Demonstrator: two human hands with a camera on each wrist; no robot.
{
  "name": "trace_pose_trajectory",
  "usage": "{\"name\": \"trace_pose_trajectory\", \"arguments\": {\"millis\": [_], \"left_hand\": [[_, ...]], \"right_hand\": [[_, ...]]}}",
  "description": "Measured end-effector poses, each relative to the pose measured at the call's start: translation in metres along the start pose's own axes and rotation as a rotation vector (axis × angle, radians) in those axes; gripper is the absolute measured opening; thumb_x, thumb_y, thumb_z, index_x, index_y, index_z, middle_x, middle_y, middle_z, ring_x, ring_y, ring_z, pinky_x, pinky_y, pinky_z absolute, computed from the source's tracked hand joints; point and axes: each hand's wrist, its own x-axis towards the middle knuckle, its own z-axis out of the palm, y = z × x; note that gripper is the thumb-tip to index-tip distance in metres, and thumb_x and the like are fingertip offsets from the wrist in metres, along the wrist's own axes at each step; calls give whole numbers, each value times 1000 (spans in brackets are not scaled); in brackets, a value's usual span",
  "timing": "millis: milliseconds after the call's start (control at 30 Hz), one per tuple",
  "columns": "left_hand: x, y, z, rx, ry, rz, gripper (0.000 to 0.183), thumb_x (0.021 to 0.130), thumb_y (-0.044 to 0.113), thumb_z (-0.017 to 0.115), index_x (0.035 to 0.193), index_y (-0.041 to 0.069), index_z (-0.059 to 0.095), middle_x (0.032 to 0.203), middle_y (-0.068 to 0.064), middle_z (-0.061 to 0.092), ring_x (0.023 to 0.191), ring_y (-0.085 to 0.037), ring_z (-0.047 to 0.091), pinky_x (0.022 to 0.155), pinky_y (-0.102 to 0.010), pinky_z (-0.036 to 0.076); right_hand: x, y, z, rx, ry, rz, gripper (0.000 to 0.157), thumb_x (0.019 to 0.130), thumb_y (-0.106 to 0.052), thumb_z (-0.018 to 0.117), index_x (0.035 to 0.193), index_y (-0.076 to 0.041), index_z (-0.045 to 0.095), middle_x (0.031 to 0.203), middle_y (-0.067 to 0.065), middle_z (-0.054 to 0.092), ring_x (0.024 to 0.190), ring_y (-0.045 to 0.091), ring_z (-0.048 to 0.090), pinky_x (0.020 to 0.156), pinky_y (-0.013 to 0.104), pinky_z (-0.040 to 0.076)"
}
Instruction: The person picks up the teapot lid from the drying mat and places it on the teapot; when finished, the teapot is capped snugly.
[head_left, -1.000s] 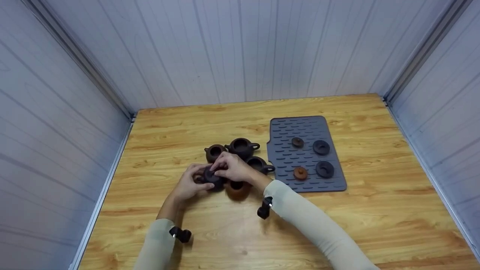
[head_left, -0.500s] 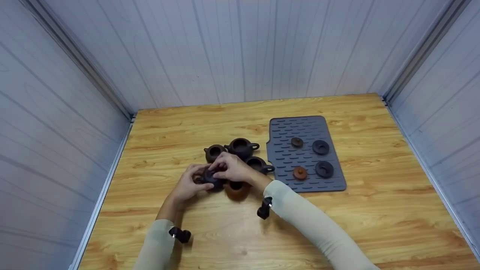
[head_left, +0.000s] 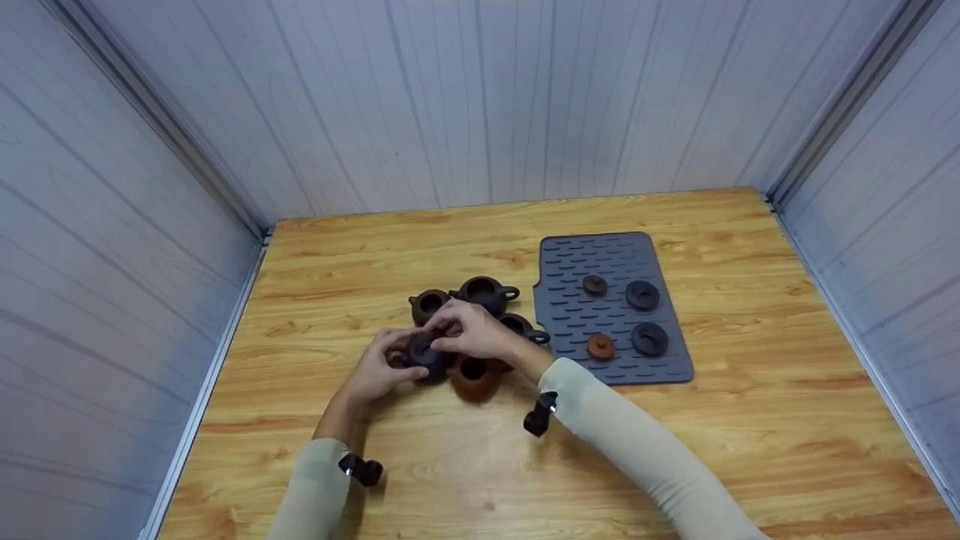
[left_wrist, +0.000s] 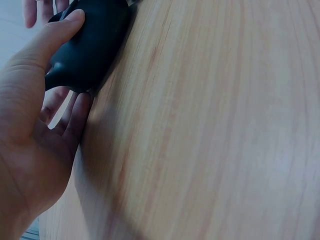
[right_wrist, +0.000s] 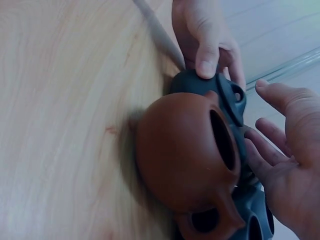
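Observation:
My left hand [head_left: 379, 366] grips a small black teapot [left_wrist: 92, 47] around its handle side, thumb pressed on its wall. A black lid [right_wrist: 231, 102] with a loop-like knob sits on top of that teapot. My right hand [head_left: 480, 334] is just above the lid; in the right wrist view its thumb and fingers are spread and apart from the knob. Beside the black teapot stands a lidless reddish-brown teapot [right_wrist: 175, 150]. Behind the hands are a small brown teapot [head_left: 430, 303] and a dark teapot [head_left: 486, 298], both without lids. Another dark teapot [head_left: 519, 327] is partly hidden by my right hand.
A grey ridged mat [head_left: 592, 255] lies to the right on the wooden table [head_left: 450, 465]. On it rest a small brown lid [head_left: 595, 284], an orange-brown lid [head_left: 601, 346] and two dark lids [head_left: 649, 339]. Pale panelled walls [head_left: 480, 105] enclose the table.
My right hand's fingers have come off the lid's knob and the hand has shifted slightly right. The left hand stays on the black teapot.

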Motion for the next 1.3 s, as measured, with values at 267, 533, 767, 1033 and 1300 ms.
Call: {"name": "trace_pose_trajectory", "arguments": {"millis": [267,533,767,1033,1300], "left_hand": [[0,1,-1,26,-6,4,70,92,5,93,157,7,66,147,-22,56,131,-26,63,108,-24,50],[1,-7,-3,47,4,94,70,89,18,97,154,14,70,142,-16,60,127,-19,61,106,-22,48],[16,-46,-8,-13,6,175,64,91,34,97,149,20,74,137,-9,64,122,-18,67,104,-25,53],[18,-13,-7,-4,120,64,46,107,33,80,144,7,74,139,-19,69,124,-28,71,102,-30,59],[23,15,-2,122,338,47,58,94,6,88,148,2,68,144,-25,57,137,-43,60,105,-46,61]], "right_hand": [[-8,6,-16,29,33,-16,27,101,-13,85,127,-6,83,137,16,78,132,33,69,116,50,60],[-19,13,-32,24,55,-18,30,102,-11,83,131,-3,81,138,19,78,135,37,69,116,53,60],[-26,21,-41,36,90,-72,26,102,-4,81,127,3,81,133,24,78,129,39,70,111,52,63],[-38,25,-58,122,94,-34,30,104,-1,77,132,9,76,140,30,73,133,47,70,113,58,62],[-47,30,-75,212,169,21,30,103,6,75,132,13,74,141,33,72,134,48,70,116,60,59]]}}
